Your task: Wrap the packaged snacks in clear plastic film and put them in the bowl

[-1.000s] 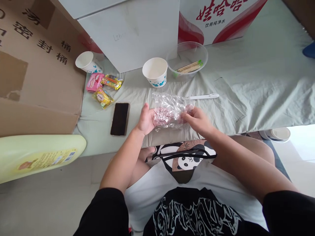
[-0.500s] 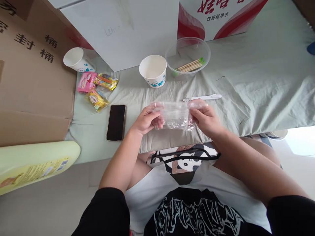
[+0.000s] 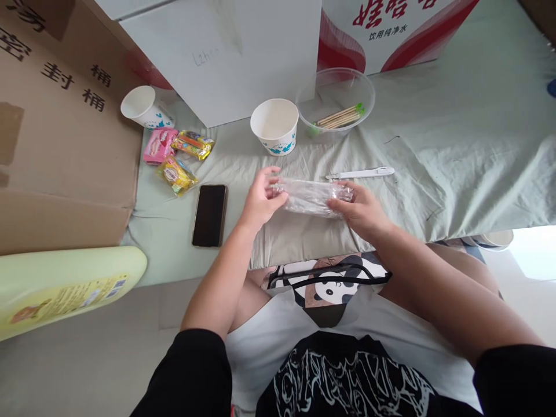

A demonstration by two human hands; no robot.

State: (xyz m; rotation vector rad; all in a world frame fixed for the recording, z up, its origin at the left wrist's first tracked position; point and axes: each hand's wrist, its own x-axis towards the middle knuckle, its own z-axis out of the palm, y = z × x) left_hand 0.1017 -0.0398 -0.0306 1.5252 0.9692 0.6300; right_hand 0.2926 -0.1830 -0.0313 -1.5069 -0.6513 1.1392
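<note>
A crinkled strip of clear plastic film (image 3: pixel 306 197), folded into a narrow band, stretches between my two hands over the cloth. My left hand (image 3: pixel 263 200) has its thumb and fingers closed on the left end. At the right end, my right hand (image 3: pixel 358 209) grips the film between thumb and fingers. Just beyond it lies a white slim-handled knife or cutter (image 3: pixel 362 173). A white paper cup (image 3: pixel 275 128) with blue leaves stands upright behind the film. Beside that cup is a clear plastic bowl (image 3: pixel 369 104) with several green-tipped sticks (image 3: pixel 341 119) in it.
A phone (image 3: pixel 209 215) lies left of my hands. Several wrapped snacks (image 3: pixel 177 174) and a tilted paper cup (image 3: pixel 145 108) are farther left. Large boxes (image 3: pixel 243 63) stand behind, a cardboard box (image 3: pixel 65 150) at left. A pale green bottle (image 3: pixel 73 289) is at lower left.
The plastic film has gone from a wider, loose sheet to a narrower folded band. My left hand has shifted its fingers upward on its end, and the view has moved slightly.
</note>
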